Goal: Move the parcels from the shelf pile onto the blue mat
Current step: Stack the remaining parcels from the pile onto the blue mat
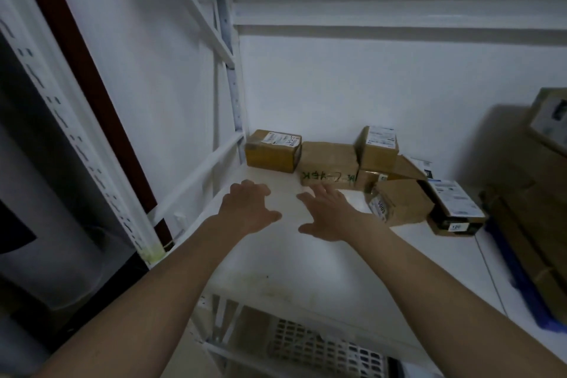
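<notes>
Nearest, beneath the forearms, the front lip of the white shelf (306,291), with a perforated crate (325,350) on the level below. Over the bare board, left hand (248,209) and right hand (329,215) reaching forward side by side, fingers spread and loose, grasping nothing, touching no parcel yet. Just past the right fingertips, a brown parcel with green writing (329,166); left of it, against the corner upright (233,95), a taped yellow-brown box (271,150). To the right, a tumbled heap: a tilted carton (402,202), a small labelled box (379,147) perched on top, a dark-edged box (457,209) at the right end. Further right, larger cartons (527,193) on a strip of blue mat (518,276). Judged from this: some parcels probably already moved, the corner pile entirely left. Open room in front of the pile for a straight pull back; tight at the back wall and left frame; heap likely to slide if a lower box goes first
</notes>
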